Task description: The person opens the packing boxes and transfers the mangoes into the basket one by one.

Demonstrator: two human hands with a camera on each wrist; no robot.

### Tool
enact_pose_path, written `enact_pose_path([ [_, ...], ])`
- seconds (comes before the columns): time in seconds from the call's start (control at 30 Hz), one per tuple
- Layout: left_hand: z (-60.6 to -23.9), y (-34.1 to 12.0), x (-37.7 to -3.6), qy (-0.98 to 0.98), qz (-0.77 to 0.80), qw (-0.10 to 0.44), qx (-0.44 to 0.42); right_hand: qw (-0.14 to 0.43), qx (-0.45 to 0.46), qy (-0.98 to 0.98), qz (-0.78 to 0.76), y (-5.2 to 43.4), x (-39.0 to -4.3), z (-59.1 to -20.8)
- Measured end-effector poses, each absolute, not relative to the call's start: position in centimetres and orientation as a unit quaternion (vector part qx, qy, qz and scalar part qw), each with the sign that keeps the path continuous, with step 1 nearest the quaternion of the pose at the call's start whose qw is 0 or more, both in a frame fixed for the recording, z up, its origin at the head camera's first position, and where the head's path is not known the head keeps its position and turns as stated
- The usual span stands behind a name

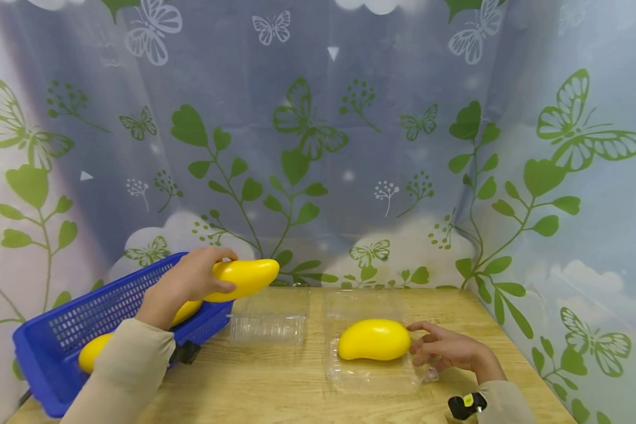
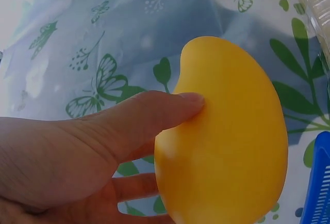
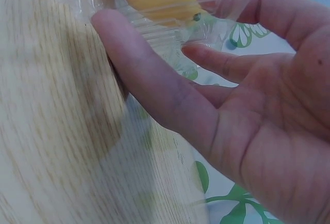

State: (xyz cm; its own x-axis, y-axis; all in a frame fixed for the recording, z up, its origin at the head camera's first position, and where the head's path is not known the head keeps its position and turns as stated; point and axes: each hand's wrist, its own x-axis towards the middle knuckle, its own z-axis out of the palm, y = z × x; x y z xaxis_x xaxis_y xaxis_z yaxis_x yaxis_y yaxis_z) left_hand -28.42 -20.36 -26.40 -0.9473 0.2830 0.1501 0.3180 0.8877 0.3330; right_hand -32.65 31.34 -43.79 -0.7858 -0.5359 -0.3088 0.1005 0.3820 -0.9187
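In the head view my left hand (image 1: 191, 277) holds a yellow mango (image 1: 249, 278) above the right end of a blue basket (image 1: 47, 353). The left wrist view shows the thumb lying across that mango (image 2: 232, 131), other fingers behind it. A second mango (image 1: 375, 340) lies in an opened clear plastic clamshell box (image 1: 373, 383) on the table. My right hand (image 1: 447, 350) is at the right side of this box. Seen from the right wrist, the right hand (image 3: 247, 95) has its thumb and fingers spread apart near the box's edge; whether they touch it is unclear.
Another clear plastic box (image 1: 267, 330) stands between the basket and the box with fruit. Inside the basket are more mangoes (image 1: 92, 353), partly hidden by the left arm. A patterned curtain (image 1: 318, 194) hangs behind the wooden table (image 1: 275, 388).
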Motion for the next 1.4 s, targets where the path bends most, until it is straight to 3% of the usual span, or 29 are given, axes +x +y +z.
enact_pose_path([
  [1.4,-27.4,-25.5,-28.5,-0.973,-0.185,0.064,-0.124,0.295,-0.139,0.777,-0.538,31.3,-32.8,-44.0],
])
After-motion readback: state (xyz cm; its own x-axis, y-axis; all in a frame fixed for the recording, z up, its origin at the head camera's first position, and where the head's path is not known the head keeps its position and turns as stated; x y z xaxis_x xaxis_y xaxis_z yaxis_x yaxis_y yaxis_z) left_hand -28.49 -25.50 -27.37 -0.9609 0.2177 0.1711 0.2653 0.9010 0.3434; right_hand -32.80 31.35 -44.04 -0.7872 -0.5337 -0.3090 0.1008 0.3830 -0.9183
